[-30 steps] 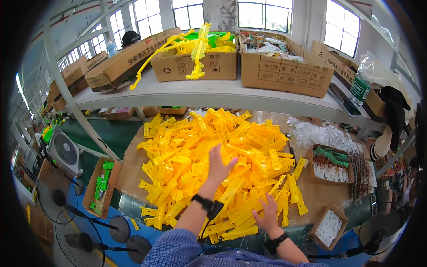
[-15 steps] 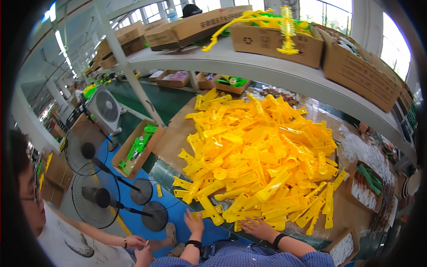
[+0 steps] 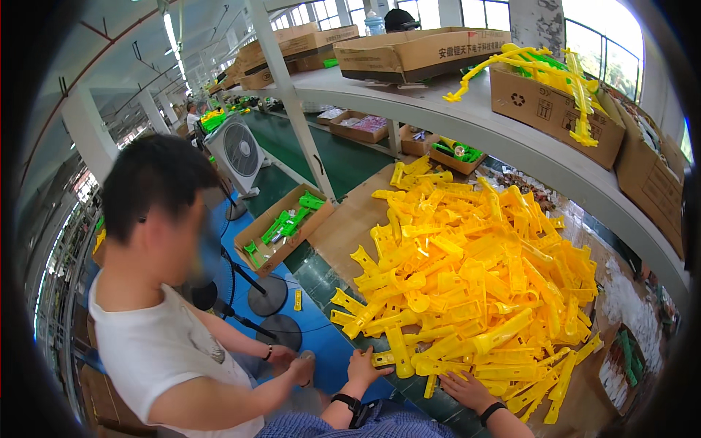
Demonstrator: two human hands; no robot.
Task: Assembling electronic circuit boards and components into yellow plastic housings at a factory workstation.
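Observation:
A large heap of yellow plastic parts (image 3: 467, 270), long and trough-shaped, covers the table in front of me. At its near left corner is my left hand (image 3: 364, 371), fingers apart, touching the end of a small yellow part (image 3: 382, 359) without a visible grip. Farther right, my right hand (image 3: 467, 390) lies open, its fingers spread against the near edge of the heap. Each wrist wears a dark band.
A person in a white top (image 3: 168, 336) stands close on my left, hands together. Beyond are a cardboard box (image 3: 281, 252) of green parts and standing fans (image 3: 281, 332). A shelf (image 3: 438, 109) with cartons overhangs the far side; a small box (image 3: 621, 369) sits at right.
My view has swung left, so the heap and shelf appear farther right and more of the person shows. Both my hands stay at the heap's near edge.

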